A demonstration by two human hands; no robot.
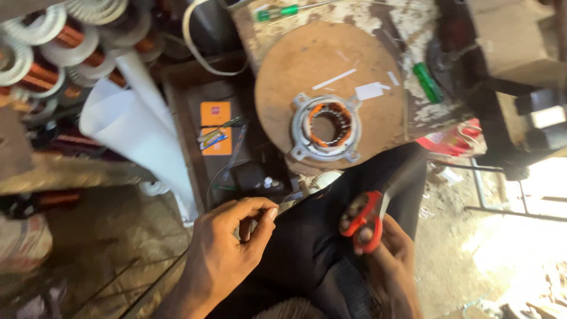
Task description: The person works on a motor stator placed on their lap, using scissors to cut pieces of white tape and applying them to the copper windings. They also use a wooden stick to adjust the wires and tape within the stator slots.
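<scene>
The right hand (387,260) grips red scissors (365,220) through the loops, the left hand (227,245) pinches fingertips together (contents unclear), motor stator (325,127) near the round board's (295,65) front edge.

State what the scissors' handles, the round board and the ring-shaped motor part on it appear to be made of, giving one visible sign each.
Scissors in the right hand: handles look like glossy red plastic, going by the even colour. Round board: probably wood or fibreboard, matt brown and scuffed. Motor part: dull grey cast metal frame, with orange-brown windings inside, likely copper wire.
</scene>
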